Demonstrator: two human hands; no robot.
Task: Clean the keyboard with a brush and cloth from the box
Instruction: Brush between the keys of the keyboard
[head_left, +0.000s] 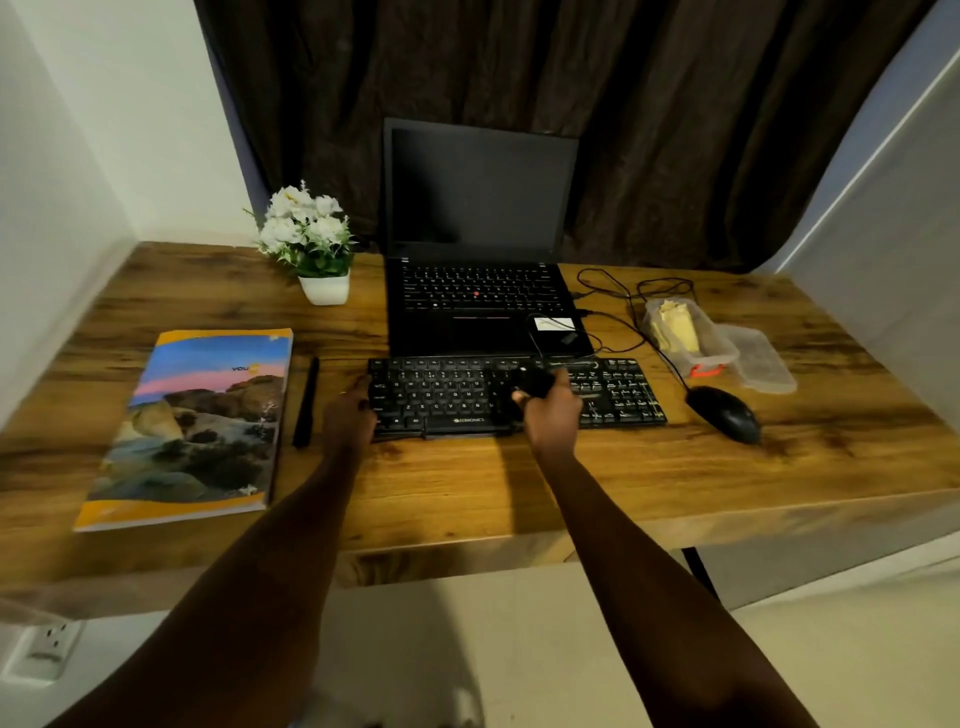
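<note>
A black keyboard (613, 392) lies on the wooden desk in front of a laptop. My left hand (349, 415) grips the keyboard's left edge. My right hand (550, 410) is closed around a small dark brush (535, 382), which is blurred and rests over the middle keys. At the right stands a clear plastic box (688, 335) with a yellow cloth (675, 325) inside. Its clear lid (761, 358) lies beside it on the right.
An open black laptop (478, 249) sits behind the keyboard, with cables trailing right. A black mouse (724, 413) lies right of the keyboard. A black pen (306, 402) and a colourful book (197, 426) lie left. A white flower pot (311, 244) stands at the back.
</note>
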